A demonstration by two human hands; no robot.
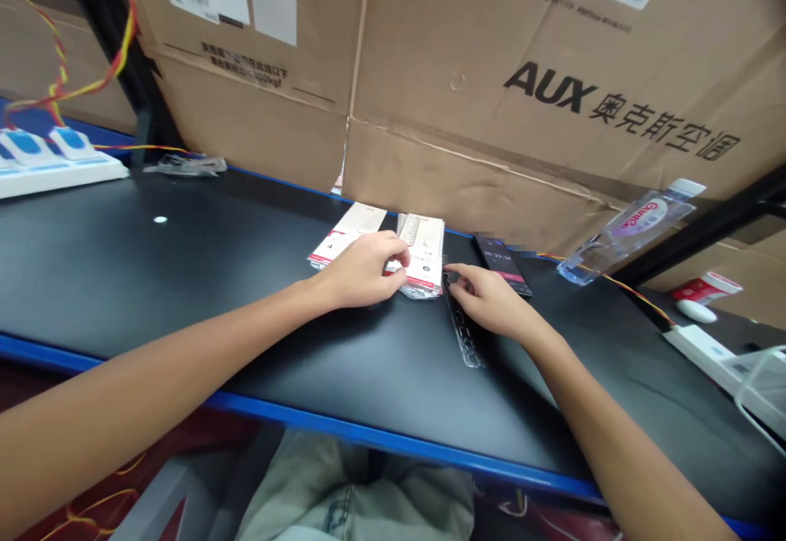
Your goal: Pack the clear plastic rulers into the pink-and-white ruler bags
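My left hand [368, 269] is over the table between two stacks of flat packets, its fingers curled and a gap between thumb and forefinger. Nothing shows in that gap. Partly behind it lies the left stack of white-and-red packets [362, 218]. Its fingertips are by the right stack of packets [426, 250], which has clear wrapping and a ruler-like scale on top. My right hand [488, 299] has its bent fingers and thumb on the upper end of a clear plastic strip with cut-out shapes [465, 336], like a stencil ruler. The strip lies on the black table.
A phone showing a timer [500, 263] lies beyond my right hand. A tilted clear bottle [632, 230] is to the right, near a white power strip [715, 353]. Another power strip [61, 169] is at the left. Large cardboard boxes [430, 74] stand along the table's back.
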